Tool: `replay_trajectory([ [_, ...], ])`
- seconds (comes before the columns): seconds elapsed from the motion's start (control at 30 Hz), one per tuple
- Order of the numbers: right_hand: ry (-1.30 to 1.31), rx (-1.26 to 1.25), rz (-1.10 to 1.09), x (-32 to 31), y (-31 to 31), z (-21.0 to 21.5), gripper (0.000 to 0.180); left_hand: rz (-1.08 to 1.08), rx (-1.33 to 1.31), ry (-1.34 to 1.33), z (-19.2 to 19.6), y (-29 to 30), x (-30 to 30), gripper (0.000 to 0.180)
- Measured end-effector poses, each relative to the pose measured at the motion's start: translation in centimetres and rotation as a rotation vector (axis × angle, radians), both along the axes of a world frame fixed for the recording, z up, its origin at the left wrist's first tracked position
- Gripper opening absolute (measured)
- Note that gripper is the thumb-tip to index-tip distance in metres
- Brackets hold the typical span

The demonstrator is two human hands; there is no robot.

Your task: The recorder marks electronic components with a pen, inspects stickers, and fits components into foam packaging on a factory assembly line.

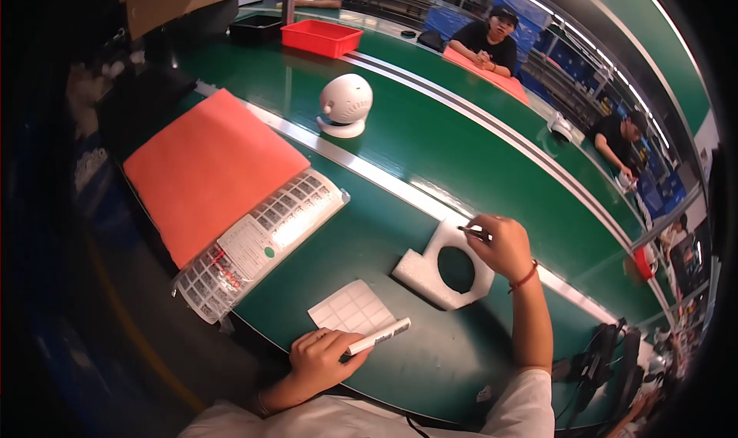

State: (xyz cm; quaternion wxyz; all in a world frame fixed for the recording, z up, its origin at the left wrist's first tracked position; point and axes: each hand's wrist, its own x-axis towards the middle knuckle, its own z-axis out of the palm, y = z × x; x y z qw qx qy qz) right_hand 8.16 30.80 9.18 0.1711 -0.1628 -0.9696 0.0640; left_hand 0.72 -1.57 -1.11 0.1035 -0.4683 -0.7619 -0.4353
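My left hand lies at the near edge of the green table, its fingers closed on the curled end of a white label sheet. The flat part of that sheet shows a grid of blank white labels, and the rolled edge carries dark print. To the right, my right hand pinches a slim dark tool, whose exact kind I cannot make out. It is over the upper right side of a white foam insert, which has a large round hole. Whether hand and foam touch is unclear.
An orange-red mat and a plastic-wrapped pack of label sheets lie at left. A white round camera stands on the green conveyor, behind a metal rail. Farther back are a red bin and co-workers. Black cables lie at right.
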Motion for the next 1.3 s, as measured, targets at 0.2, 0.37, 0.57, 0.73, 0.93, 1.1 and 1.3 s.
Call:
replay_trajectory([
  [0.2, -0.277, 0.139, 0.173, -16.6, -1.5, -1.1, 0.038, -0.075, 0.019, 0.006, 0.3, -0.2, -0.7, 0.017],
  [0.37, -0.348, 0.214, 0.126, -28.7, -1.2, -5.5, 0.052, -0.088, 0.024, -0.04, 0.0, -0.7, -1.0, 0.016],
  [0.57, -0.351, 0.057, 0.011, -31.1, 0.3, -6.6, 0.04, -0.11, 0.051, -0.054, -0.4, -1.1, -0.7, 0.019],
  [0.73, -0.293, 0.254, -0.194, -27.0, 2.8, -5.5, 0.018, -0.156, 0.062, -0.065, 0.2, -0.8, -0.7, 0.015],
  [0.93, -0.051, 0.366, -0.096, -19.2, 4.4, -1.7, 0.019, -0.11, 0.033, -0.101, 0.0, -1.3, -0.6, 0.016],
  [1.1, 0.025, -0.059, -0.043, -5.2, 3.3, 5.4, 0.022, -0.141, 0.008, -0.165, 0.3, 0.0, -0.7, 0.029],
  [1.3, -0.075, -0.356, 0.038, 3.6, -2.4, 9.6, 0.029, -0.183, 0.077, -0.303, 1.0, -0.4, -0.9, 0.028],
])
